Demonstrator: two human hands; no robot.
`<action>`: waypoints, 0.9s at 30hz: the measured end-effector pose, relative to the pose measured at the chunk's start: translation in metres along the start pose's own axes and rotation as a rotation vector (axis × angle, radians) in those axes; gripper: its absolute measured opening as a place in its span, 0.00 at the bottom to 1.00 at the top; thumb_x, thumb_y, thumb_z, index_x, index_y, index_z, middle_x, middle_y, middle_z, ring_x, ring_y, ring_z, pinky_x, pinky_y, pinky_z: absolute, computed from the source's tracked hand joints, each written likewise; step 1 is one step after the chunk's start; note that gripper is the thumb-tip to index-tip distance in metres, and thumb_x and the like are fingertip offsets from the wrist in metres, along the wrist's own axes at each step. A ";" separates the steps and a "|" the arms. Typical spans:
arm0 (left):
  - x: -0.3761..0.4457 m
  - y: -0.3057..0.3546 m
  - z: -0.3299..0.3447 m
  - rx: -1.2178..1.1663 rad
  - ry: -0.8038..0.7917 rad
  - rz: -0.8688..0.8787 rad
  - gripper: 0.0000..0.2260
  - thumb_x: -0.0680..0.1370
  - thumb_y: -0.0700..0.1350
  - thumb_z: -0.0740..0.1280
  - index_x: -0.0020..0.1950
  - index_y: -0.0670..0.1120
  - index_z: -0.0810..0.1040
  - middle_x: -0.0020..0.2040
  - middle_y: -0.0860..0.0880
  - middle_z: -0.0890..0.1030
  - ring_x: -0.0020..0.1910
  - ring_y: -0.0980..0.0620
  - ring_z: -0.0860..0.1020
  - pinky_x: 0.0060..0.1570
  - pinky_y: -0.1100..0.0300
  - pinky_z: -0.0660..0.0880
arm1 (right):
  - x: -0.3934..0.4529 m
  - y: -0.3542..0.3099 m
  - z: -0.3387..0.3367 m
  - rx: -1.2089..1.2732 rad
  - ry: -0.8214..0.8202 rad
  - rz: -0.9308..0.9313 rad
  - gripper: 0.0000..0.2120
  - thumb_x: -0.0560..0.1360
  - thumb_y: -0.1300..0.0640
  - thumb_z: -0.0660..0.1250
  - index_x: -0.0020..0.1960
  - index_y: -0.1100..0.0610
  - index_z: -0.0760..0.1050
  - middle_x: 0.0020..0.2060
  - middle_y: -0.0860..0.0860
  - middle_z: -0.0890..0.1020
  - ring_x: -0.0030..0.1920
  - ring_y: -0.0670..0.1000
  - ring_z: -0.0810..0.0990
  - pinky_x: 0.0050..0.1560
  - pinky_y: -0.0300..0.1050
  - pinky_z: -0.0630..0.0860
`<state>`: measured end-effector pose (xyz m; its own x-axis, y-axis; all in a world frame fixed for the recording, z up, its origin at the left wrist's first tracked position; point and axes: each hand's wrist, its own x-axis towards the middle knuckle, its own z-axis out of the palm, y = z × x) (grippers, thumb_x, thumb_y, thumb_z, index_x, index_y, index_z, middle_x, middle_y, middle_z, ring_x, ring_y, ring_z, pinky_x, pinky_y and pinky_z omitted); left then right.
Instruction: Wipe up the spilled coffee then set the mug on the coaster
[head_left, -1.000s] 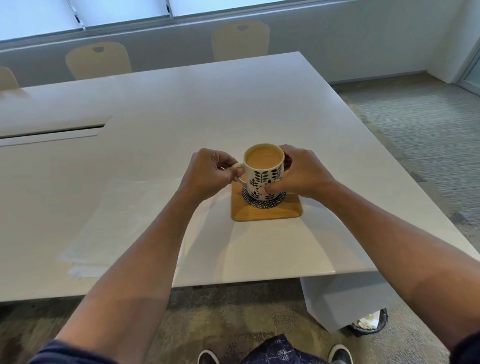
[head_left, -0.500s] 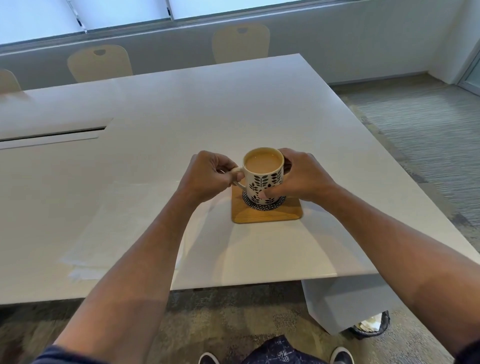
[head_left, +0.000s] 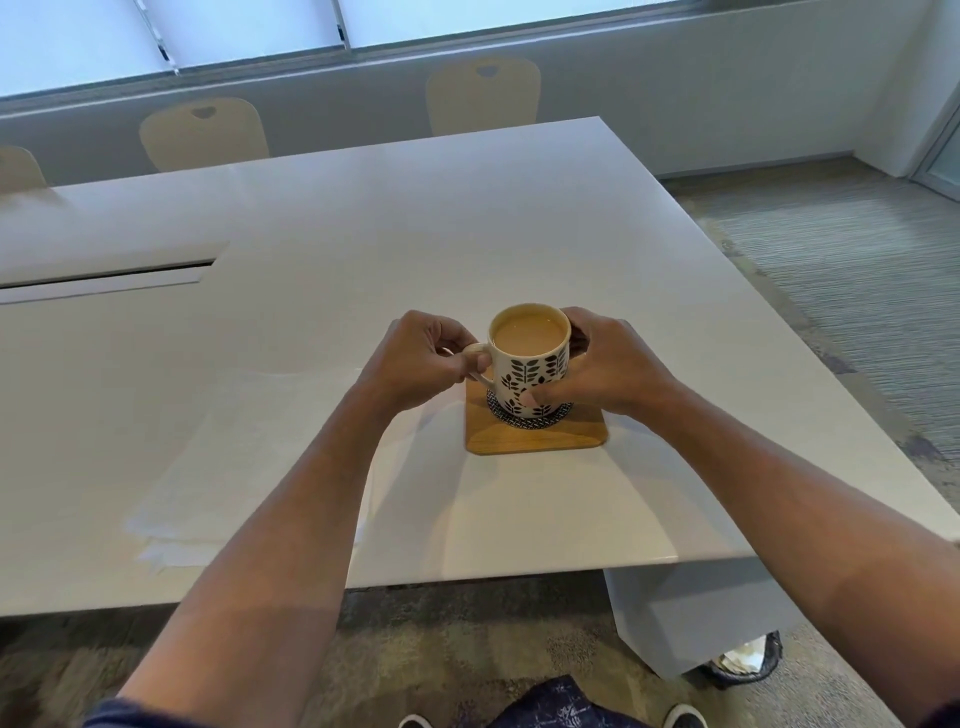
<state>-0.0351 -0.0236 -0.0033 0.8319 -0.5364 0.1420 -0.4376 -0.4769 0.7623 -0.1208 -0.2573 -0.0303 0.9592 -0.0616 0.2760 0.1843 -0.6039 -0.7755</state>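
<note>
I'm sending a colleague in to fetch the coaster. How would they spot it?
On the big white table, look near the front right corner. The coaster is the square wooden tile under the leaf-patterned mug, the only tan-coloured thing on the tabletop.

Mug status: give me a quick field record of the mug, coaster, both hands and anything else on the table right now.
mug: upright, full of milky coffee, on the coaster's dark round mat
coaster: wooden square, flat on table
left hand: pinching the handle
right hand: wrapped around the mug's right side
paper towels: spread flat, left of coaster
spill: none visible
</note>
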 end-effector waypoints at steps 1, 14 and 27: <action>0.000 0.000 0.000 0.000 -0.005 0.002 0.07 0.74 0.48 0.79 0.43 0.46 0.88 0.37 0.49 0.87 0.40 0.47 0.85 0.46 0.45 0.84 | 0.000 0.000 0.000 0.002 -0.001 0.000 0.38 0.57 0.46 0.87 0.64 0.53 0.78 0.51 0.45 0.86 0.52 0.44 0.84 0.52 0.50 0.84; 0.000 -0.002 -0.001 -0.025 -0.051 -0.002 0.07 0.74 0.48 0.78 0.45 0.45 0.87 0.39 0.48 0.87 0.42 0.47 0.85 0.46 0.45 0.84 | 0.000 0.001 -0.002 -0.026 -0.037 -0.045 0.40 0.59 0.44 0.86 0.66 0.55 0.76 0.53 0.45 0.85 0.53 0.45 0.83 0.52 0.46 0.83; -0.003 -0.008 -0.009 0.174 0.234 0.012 0.10 0.81 0.50 0.67 0.52 0.47 0.86 0.49 0.52 0.86 0.50 0.55 0.82 0.52 0.55 0.79 | 0.009 0.021 -0.026 -0.202 -0.301 0.003 0.48 0.72 0.51 0.76 0.83 0.50 0.52 0.75 0.49 0.72 0.75 0.51 0.70 0.74 0.54 0.68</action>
<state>-0.0315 -0.0118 -0.0039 0.8736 -0.3770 0.3077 -0.4830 -0.5947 0.6427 -0.1136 -0.2918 -0.0293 0.9854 0.1549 0.0705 0.1638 -0.7510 -0.6397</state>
